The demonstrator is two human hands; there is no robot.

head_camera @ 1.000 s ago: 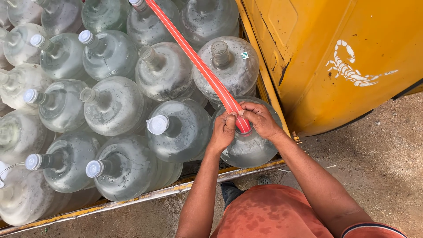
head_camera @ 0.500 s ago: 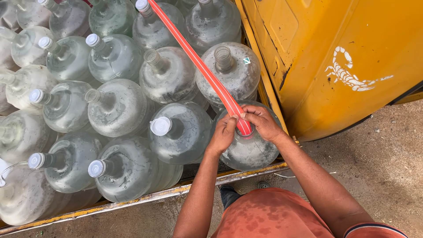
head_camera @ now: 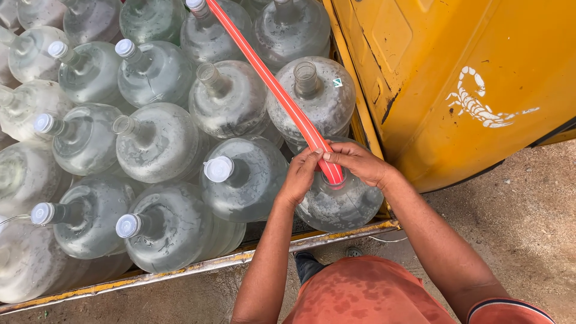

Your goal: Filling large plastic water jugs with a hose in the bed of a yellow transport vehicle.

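I observe both hands closed together on the end of a long red flexible plastic hose (head_camera: 282,99), which runs away from the hands toward the top of the view across the tops of the bottles. The left hand (head_camera: 300,177) grips the hose from its left side, fingers curled around it; the right hand (head_camera: 357,163) clamps it from the right, thumb and fingertips meeting the left hand's. The hose end sits at the mouth of a large clear round plastic water bottle (head_camera: 339,204) directly beneath the hands; I cannot tell how far it enters. Just left of the left hand stands a like bottle with a white cap (head_camera: 219,169). Beyond the hands stands an uncapped bottle (head_camera: 312,96), the hose passing beside its neck. Further left, many more bottles lie packed, touching. Right of the right hand rises a yellow painted metal panel (head_camera: 432,72) bearing a white scorpion figure (head_camera: 477,105). Below the arms runs a worn yellow metal bed edge (head_camera: 198,268).
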